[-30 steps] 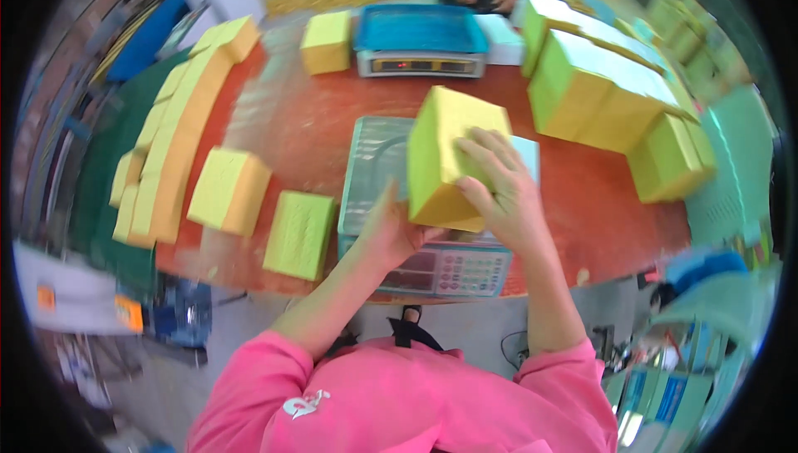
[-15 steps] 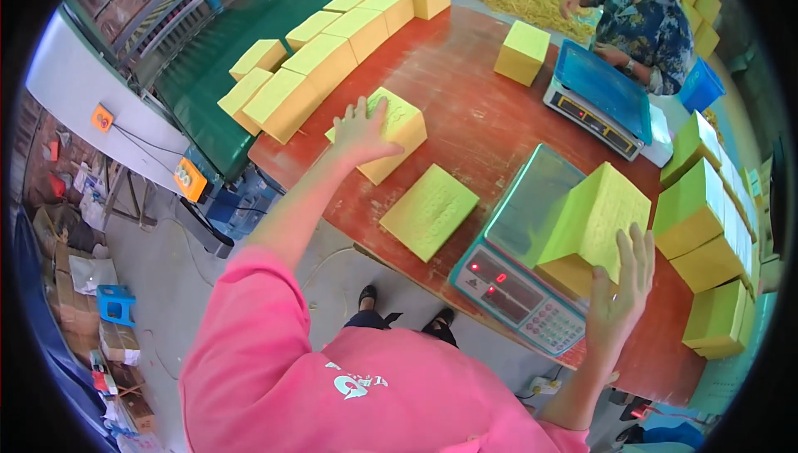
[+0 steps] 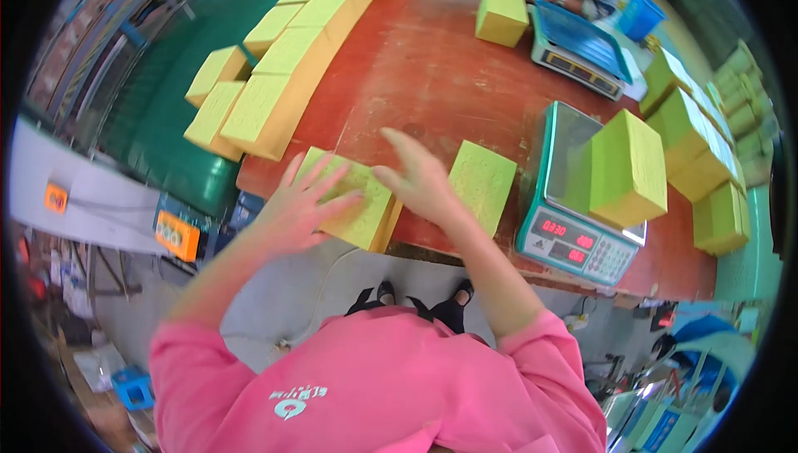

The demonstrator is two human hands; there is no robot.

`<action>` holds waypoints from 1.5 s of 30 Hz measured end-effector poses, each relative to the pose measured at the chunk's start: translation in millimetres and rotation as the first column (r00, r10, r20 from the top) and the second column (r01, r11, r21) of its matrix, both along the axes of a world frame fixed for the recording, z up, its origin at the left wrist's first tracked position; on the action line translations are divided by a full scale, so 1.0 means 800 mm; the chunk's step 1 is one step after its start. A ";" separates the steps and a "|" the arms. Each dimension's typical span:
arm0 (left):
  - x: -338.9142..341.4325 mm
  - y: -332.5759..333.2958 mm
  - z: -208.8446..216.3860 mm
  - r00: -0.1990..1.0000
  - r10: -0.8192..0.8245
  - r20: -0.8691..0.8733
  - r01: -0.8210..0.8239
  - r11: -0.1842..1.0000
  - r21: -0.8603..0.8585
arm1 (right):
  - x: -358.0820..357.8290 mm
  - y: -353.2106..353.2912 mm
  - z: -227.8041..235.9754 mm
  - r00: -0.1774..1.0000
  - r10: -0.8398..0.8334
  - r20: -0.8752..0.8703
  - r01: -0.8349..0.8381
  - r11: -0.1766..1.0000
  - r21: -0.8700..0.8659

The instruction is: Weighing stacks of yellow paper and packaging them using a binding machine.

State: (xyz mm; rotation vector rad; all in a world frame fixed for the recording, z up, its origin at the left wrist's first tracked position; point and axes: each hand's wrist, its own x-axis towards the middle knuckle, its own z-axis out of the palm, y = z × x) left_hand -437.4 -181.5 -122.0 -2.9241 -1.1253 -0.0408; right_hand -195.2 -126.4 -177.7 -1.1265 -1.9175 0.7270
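Head view: left hand (image 3: 295, 210) partly hides yellow block (image 3: 362, 219), perhaps touching

Teal scale (image 3: 542, 172): three groups of red digits (image 3: 573, 238) lit on front display, small white emblem at their left, tiny-marked keypad (image 3: 611, 261) at their right. Second scale (image 3: 579, 69), beyond teal scale: markings too small to read. Pink shirt (image 3: 366, 370), left of teal scale, nearer wearer: white round logo (image 3: 290, 408), characters above.
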 end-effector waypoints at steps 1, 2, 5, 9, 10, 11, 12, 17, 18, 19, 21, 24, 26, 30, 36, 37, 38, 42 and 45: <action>-0.009 -0.015 -0.011 0.988 0.120 0.092 -0.126 0.990 0.061 | -0.015 0.014 -0.030 0.999 -0.026 0.043 0.025 0.999 0.027; -0.018 -0.036 -0.026 0.880 0.300 0.369 -0.311 0.950 -0.030 | -0.023 0.015 -0.044 0.997 0.051 0.058 -0.040 0.984 -0.176; -0.047 -0.095 -0.128 -0.133 0.707 0.695 -0.258 0.652 -0.713 | -0.036 -0.012 -0.047 0.995 0.077 0.070 -0.046 0.927 -0.372; -0.052 -0.135 -0.180 -0.408 0.900 0.154 0.433 0.339 -0.835 | -0.063 -0.081 -0.018 0.994 0.105 0.030 -0.082 0.901 -0.426; -0.040 -0.129 -0.176 -0.407 0.902 0.145 0.586 0.379 -0.716 | -0.066 -0.092 -0.022 0.993 0.111 0.035 -0.086 0.905 -0.416; -0.036 -0.127 -0.171 -0.416 0.896 0.155 0.583 0.394 -0.711 | -0.068 -0.107 -0.028 0.996 0.055 0.071 -0.026 0.933 -0.360; -0.031 -0.124 -0.164 -0.404 0.905 0.138 0.582 0.370 -0.724 | -0.068 -0.119 -0.032 0.995 -0.012 0.101 0.042 0.953 -0.301; -0.032 -0.135 -0.152 -0.311 0.933 0.180 0.488 0.320 -0.812 | -0.064 -0.155 -0.037 0.983 -0.166 -0.082 0.113 0.888 -0.446; -0.037 -0.140 -0.158 -0.300 0.933 0.200 0.438 0.321 -0.840 | -0.064 -0.157 -0.043 0.985 -0.153 -0.079 0.103 0.893 -0.438; -0.038 -0.139 -0.165 -0.282 0.934 0.218 0.391 0.319 -0.863 | -0.064 -0.158 -0.047 0.987 -0.147 -0.071 0.102 0.896 -0.433; -0.022 -0.138 -0.133 -0.205 0.898 0.389 0.313 0.437 -0.843 | -0.057 -0.159 -0.036 0.996 -0.076 -0.056 0.040 0.876 -0.481; 0.005 -0.143 -0.088 -0.150 0.915 0.375 0.361 0.404 -0.840 | -0.029 -0.169 -0.036 0.977 -0.076 -0.197 -0.041 0.848 -0.528; 0.028 -0.137 -0.064 -0.155 0.925 0.347 0.409 0.380 -0.830 | 0.019 -0.175 -0.015 0.950 -0.177 -0.258 0.005 0.833 -0.554; 0.091 -0.133 0.000 -0.035 0.940 0.339 0.515 0.308 -0.800 | 0.130 -0.189 0.009 0.918 -0.339 -0.206 0.167 0.802 -0.574; 0.313 -0.040 0.126 0.193 0.884 0.425 0.649 0.210 -0.731 | 0.318 -0.192 0.127 0.715 -0.470 -0.518 0.124 0.815 -0.567; 0.337 -0.027 0.127 0.248 0.644 0.724 0.700 0.397 -0.593 | 0.342 -0.185 0.163 0.756 -0.493 -0.430 0.242 0.821 -0.517; 0.374 -0.008 0.139 0.257 0.652 0.714 0.707 0.377 -0.599 | 0.370 -0.165 0.173 0.689 -0.519 -0.506 0.274 0.833 -0.480; 0.505 0.069 0.176 0.329 0.766 0.552 0.702 0.192 -0.686 | 0.477 -0.100 0.201 0.582 -0.540 -0.608 0.305 0.838 -0.452; 0.558 0.116 0.153 0.452 0.745 0.491 0.591 0.161 -0.790 | 0.531 -0.057 0.173 0.613 -0.553 -0.564 0.273 0.818 -0.506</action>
